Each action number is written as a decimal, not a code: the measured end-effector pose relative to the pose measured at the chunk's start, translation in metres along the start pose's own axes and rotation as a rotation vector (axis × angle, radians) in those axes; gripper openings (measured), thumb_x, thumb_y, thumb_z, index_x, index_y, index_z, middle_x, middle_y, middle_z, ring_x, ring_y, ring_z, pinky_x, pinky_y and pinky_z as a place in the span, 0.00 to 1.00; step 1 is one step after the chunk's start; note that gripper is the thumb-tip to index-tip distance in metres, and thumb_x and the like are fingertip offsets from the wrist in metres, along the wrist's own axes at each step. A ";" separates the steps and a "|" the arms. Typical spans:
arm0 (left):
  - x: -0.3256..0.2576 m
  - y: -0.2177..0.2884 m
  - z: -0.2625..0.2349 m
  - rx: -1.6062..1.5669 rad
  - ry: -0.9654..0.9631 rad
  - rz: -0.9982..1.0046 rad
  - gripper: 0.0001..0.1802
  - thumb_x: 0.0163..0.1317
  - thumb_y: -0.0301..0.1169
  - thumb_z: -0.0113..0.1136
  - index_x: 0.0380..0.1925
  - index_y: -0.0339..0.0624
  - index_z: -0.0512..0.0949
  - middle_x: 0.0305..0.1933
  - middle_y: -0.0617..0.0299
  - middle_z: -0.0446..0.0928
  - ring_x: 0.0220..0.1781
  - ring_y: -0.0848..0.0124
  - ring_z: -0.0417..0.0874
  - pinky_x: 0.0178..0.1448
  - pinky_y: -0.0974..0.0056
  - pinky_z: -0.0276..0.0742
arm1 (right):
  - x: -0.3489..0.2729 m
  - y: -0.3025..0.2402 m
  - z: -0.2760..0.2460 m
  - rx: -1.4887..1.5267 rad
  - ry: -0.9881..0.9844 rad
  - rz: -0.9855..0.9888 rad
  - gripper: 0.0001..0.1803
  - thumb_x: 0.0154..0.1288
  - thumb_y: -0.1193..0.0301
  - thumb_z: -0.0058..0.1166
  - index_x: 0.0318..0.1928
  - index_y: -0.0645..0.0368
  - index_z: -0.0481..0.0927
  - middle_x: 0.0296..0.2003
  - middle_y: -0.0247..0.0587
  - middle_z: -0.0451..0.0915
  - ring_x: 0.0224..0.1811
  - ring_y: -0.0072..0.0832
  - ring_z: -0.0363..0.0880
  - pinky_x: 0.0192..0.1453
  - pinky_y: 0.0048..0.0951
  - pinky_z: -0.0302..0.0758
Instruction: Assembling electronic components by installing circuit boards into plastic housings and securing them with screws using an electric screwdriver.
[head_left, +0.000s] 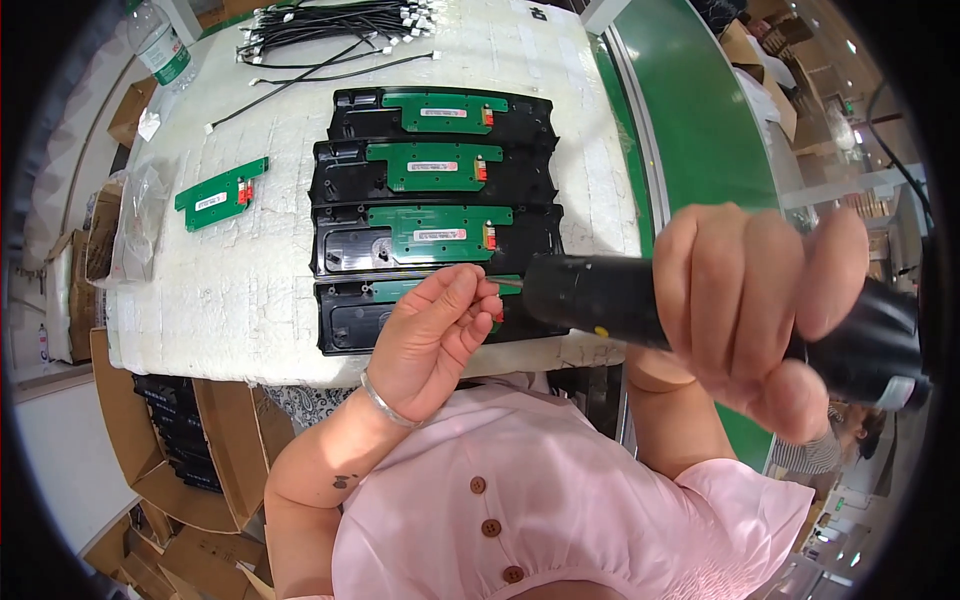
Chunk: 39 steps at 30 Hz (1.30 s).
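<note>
My right hand (745, 300) is wrapped round a black electric screwdriver (595, 298), held nearly level above the front right of the table. Its thin metal bit (508, 284) points left to the fingertips of my left hand (425, 335). Those fingers are pinched together at the bit's tip; whatever they hold is too small or hidden to name. Beneath them lies the nearest black plastic housing (350, 322), its green circuit board partly covered by my left hand. Beyond it, several like housings (335, 240) lie in a column, each with a green circuit board (400, 235) on it.
A loose green circuit board (212, 201) lies on the white foam tabletop (260, 300) at left. Black cables (330, 30) with white plugs are heaped at the far side, near a plastic bottle (160, 45). A cardboard box (150, 430) stands below left; a green surface (690, 110) runs along the right.
</note>
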<state>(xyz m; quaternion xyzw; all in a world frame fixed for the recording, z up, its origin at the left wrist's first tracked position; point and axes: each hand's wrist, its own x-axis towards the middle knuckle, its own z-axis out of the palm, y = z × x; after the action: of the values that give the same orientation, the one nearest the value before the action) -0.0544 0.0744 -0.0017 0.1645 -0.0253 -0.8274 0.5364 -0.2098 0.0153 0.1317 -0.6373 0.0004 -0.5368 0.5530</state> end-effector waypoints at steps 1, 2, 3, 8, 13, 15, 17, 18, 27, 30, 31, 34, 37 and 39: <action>0.001 -0.001 0.000 -0.001 0.001 -0.003 0.09 0.62 0.30 0.52 0.39 0.38 0.73 0.36 0.62 0.77 0.37 0.77 0.78 0.42 0.76 0.76 | -0.001 -0.004 0.001 -0.045 -0.002 0.029 0.15 0.48 0.75 0.56 0.31 0.51 0.62 0.13 0.20 0.70 0.13 0.10 0.67 0.20 0.11 0.65; 0.002 -0.002 0.000 -0.002 -0.012 -0.013 0.08 0.62 0.31 0.52 0.38 0.38 0.74 0.36 0.62 0.77 0.36 0.77 0.78 0.41 0.77 0.76 | -0.003 -0.006 0.001 -0.092 -0.004 0.057 0.15 0.48 0.75 0.56 0.31 0.51 0.62 0.13 0.20 0.70 0.13 0.10 0.67 0.20 0.11 0.65; 0.003 -0.003 0.000 -0.003 -0.024 -0.022 0.08 0.62 0.31 0.52 0.38 0.39 0.74 0.35 0.63 0.77 0.36 0.78 0.78 0.40 0.77 0.76 | -0.004 -0.007 0.001 -0.095 -0.001 0.057 0.15 0.48 0.75 0.56 0.31 0.51 0.62 0.13 0.20 0.70 0.13 0.10 0.67 0.20 0.11 0.65; 0.005 -0.007 0.003 0.011 0.025 -0.024 0.08 0.62 0.32 0.52 0.37 0.39 0.74 0.35 0.63 0.76 0.35 0.78 0.78 0.39 0.77 0.76 | -0.010 -0.008 -0.001 -0.093 0.013 0.031 0.14 0.48 0.76 0.55 0.32 0.52 0.63 0.13 0.21 0.70 0.13 0.11 0.68 0.20 0.11 0.66; 0.005 -0.009 0.006 0.012 0.043 -0.049 0.08 0.62 0.33 0.52 0.36 0.40 0.74 0.33 0.64 0.76 0.34 0.78 0.77 0.37 0.78 0.75 | -0.013 -0.007 -0.001 -0.066 0.013 0.026 0.14 0.48 0.77 0.55 0.33 0.53 0.63 0.13 0.22 0.70 0.13 0.11 0.68 0.20 0.12 0.66; 0.005 -0.009 0.003 0.021 0.011 -0.087 0.08 0.62 0.34 0.52 0.36 0.41 0.74 0.33 0.65 0.75 0.33 0.78 0.76 0.37 0.78 0.74 | -0.015 -0.006 -0.001 -0.070 0.042 0.017 0.14 0.48 0.77 0.55 0.33 0.53 0.63 0.14 0.22 0.70 0.13 0.11 0.68 0.20 0.12 0.66; 0.005 -0.010 0.001 0.006 -0.001 -0.104 0.09 0.62 0.35 0.51 0.35 0.41 0.74 0.32 0.65 0.75 0.32 0.78 0.76 0.36 0.77 0.74 | -0.016 -0.006 -0.002 -0.057 0.053 -0.004 0.14 0.48 0.76 0.55 0.33 0.53 0.64 0.13 0.22 0.70 0.13 0.11 0.68 0.21 0.12 0.67; 0.004 -0.011 0.001 -0.009 -0.014 -0.117 0.11 0.62 0.36 0.51 0.35 0.41 0.74 0.32 0.65 0.75 0.32 0.78 0.76 0.36 0.77 0.74 | -0.016 -0.006 -0.002 -0.058 0.055 -0.003 0.14 0.48 0.76 0.55 0.33 0.53 0.64 0.13 0.22 0.70 0.13 0.11 0.68 0.21 0.12 0.67; -0.004 -0.014 0.019 0.001 0.079 -0.229 0.22 0.67 0.33 0.39 0.52 0.24 0.60 0.55 0.42 0.64 0.59 0.56 0.67 0.60 0.65 0.69 | -0.006 0.053 -0.038 -0.331 0.353 0.133 0.09 0.49 0.77 0.43 0.34 0.60 0.64 0.16 0.33 0.60 0.14 0.20 0.58 0.23 0.25 0.59; -0.009 -0.007 0.012 0.060 0.089 -0.163 0.19 0.67 0.27 0.36 0.53 0.24 0.59 0.56 0.40 0.64 0.60 0.54 0.67 0.61 0.65 0.70 | -0.007 0.063 -0.052 -0.338 0.386 0.174 0.09 0.47 0.78 0.43 0.33 0.62 0.65 0.17 0.35 0.63 0.15 0.21 0.60 0.24 0.27 0.62; -0.009 -0.005 0.010 0.108 0.114 -0.149 0.18 0.67 0.28 0.38 0.51 0.25 0.62 0.53 0.41 0.67 0.57 0.55 0.70 0.58 0.67 0.72 | -0.007 0.065 -0.053 -0.339 0.386 0.173 0.09 0.47 0.78 0.43 0.33 0.62 0.65 0.17 0.35 0.63 0.15 0.21 0.60 0.24 0.27 0.62; -0.007 0.001 0.001 0.155 0.136 -0.131 0.15 0.66 0.31 0.41 0.45 0.28 0.67 0.47 0.45 0.72 0.51 0.59 0.75 0.50 0.69 0.77 | -0.007 0.068 -0.054 -0.359 0.400 0.176 0.08 0.47 0.78 0.43 0.32 0.63 0.66 0.16 0.36 0.65 0.15 0.22 0.61 0.24 0.27 0.64; -0.002 0.009 -0.012 0.160 0.083 -0.117 0.13 0.66 0.34 0.44 0.38 0.33 0.70 0.38 0.54 0.76 0.41 0.68 0.79 0.39 0.73 0.79 | -0.005 0.071 -0.053 -0.363 0.414 0.180 0.09 0.47 0.79 0.43 0.33 0.64 0.66 0.16 0.37 0.65 0.14 0.22 0.61 0.24 0.27 0.64; 0.001 0.009 -0.013 0.222 0.052 -0.089 0.13 0.65 0.38 0.47 0.33 0.39 0.72 0.27 0.66 0.75 0.27 0.81 0.76 0.26 0.79 0.71 | -0.004 0.072 -0.054 -0.359 0.414 0.206 0.09 0.46 0.79 0.44 0.32 0.64 0.66 0.16 0.37 0.65 0.14 0.22 0.62 0.23 0.28 0.64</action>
<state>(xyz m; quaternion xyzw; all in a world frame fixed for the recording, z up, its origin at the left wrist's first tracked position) -0.0434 0.0712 -0.0122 0.2452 -0.0958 -0.8379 0.4781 -0.2057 -0.0489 0.0680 -0.5985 0.2731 -0.5877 0.4710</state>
